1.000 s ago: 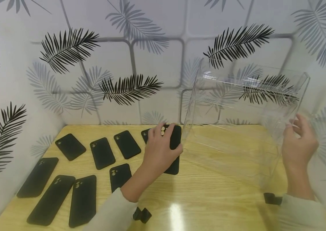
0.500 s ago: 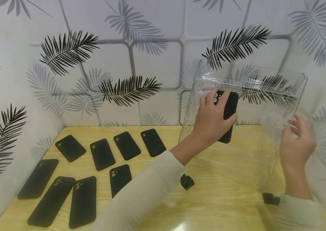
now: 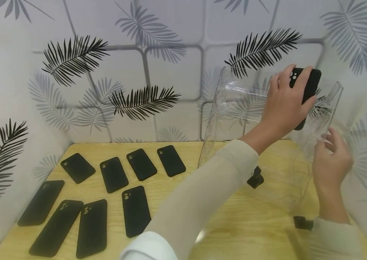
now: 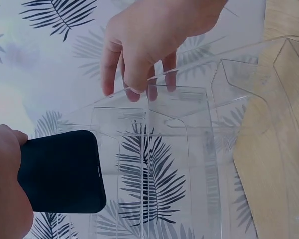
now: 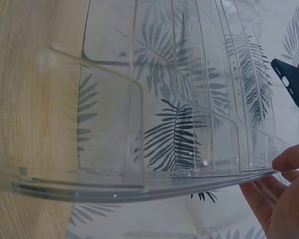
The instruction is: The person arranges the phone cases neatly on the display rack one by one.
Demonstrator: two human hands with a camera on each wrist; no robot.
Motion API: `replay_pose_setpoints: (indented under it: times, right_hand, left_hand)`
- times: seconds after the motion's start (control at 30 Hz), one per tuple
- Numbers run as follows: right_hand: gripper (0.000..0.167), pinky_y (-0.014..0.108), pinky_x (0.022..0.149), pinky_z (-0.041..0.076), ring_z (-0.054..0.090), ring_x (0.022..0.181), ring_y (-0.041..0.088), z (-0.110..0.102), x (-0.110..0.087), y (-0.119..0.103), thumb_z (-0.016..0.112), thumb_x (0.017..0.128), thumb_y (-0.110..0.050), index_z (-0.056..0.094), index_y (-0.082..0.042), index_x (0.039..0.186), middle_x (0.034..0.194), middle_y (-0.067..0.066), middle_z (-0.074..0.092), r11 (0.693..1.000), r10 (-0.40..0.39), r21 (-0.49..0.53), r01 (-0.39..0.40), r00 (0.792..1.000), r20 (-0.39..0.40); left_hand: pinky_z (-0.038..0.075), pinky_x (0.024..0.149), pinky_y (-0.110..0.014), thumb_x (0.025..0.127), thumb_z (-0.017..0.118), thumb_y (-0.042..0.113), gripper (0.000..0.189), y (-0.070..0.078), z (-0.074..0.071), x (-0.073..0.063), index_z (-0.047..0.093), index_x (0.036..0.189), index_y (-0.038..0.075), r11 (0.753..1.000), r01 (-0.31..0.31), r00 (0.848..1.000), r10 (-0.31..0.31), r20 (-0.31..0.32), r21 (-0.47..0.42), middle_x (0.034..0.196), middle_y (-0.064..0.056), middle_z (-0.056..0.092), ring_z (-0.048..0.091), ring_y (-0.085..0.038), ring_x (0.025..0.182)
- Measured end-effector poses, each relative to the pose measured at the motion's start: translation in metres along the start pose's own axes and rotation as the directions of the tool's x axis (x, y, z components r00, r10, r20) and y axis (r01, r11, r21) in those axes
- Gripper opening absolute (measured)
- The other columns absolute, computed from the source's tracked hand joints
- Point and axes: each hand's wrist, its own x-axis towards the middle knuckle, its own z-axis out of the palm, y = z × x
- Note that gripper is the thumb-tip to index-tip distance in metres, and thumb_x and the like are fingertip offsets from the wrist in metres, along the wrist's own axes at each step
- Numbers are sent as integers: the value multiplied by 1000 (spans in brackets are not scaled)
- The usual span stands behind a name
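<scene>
My left hand (image 3: 284, 103) grips a black phone case (image 3: 311, 81) by its sides, up at the top right of a clear tiered display rack (image 3: 242, 88). In the left wrist view the lower end of the phone case (image 4: 65, 172) sticks out from the hand, in front of the rack's upper part. My right hand (image 3: 331, 160) pinches the edge of the rack's right side panel, thumb on one face and fingers on the other. The right wrist view shows this right hand (image 5: 284, 199) on the panel, with the held case's ported end beyond. Whether the case touches the rack is unclear.
Several more black phone cases lie flat on the wooden table (image 3: 229, 224), among them a case (image 3: 136, 211) near the left sleeve and a case (image 3: 171, 160) at the back. A leaf-patterned wall (image 3: 177, 76) stands close behind the rack.
My left hand has lifted the phone case off the table and carried it right and upward across the rack to its top right. The right hand keeps its hold on the rack.
</scene>
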Motion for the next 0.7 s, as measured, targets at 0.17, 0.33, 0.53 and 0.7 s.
replay_pose_setpoints:
  times: [0.17,0.33,0.53,0.7]
  right_hand:
    - [39,5,78,45,49,78,-25,0,4,2,55,97,-17,68,-23,133,117,7,75,1000,-15,-6,15,1000,3]
    - [39,5,76,43,49,78,-25,1,3,1,56,97,-16,68,-23,133,118,10,74,1000,-8,3,8,1000,4]
    - [39,5,74,42,49,78,-25,0,3,2,56,96,-15,69,-22,133,117,10,75,1000,-14,16,14,1000,-6]
    - [39,4,75,44,49,77,-26,0,2,1,56,96,-14,69,-21,132,117,11,74,1000,-25,17,25,1000,-10]
  left_hand:
    - [25,120,-30,100,49,54,65,4,16,18,37,157,23,998,-21,997,26,-74,67,159,-12,32,33,-23,144]
    - [28,119,-28,100,50,54,66,3,25,30,35,157,24,997,-7,997,13,-72,73,160,-12,31,33,-25,144]
    - [31,117,-27,100,51,52,66,9,33,32,35,157,23,998,1,998,3,-60,68,159,-11,31,34,-24,141]
    - [27,118,-29,100,51,56,67,10,47,28,36,156,23,995,15,998,-9,-56,95,157,-10,34,35,-22,140]
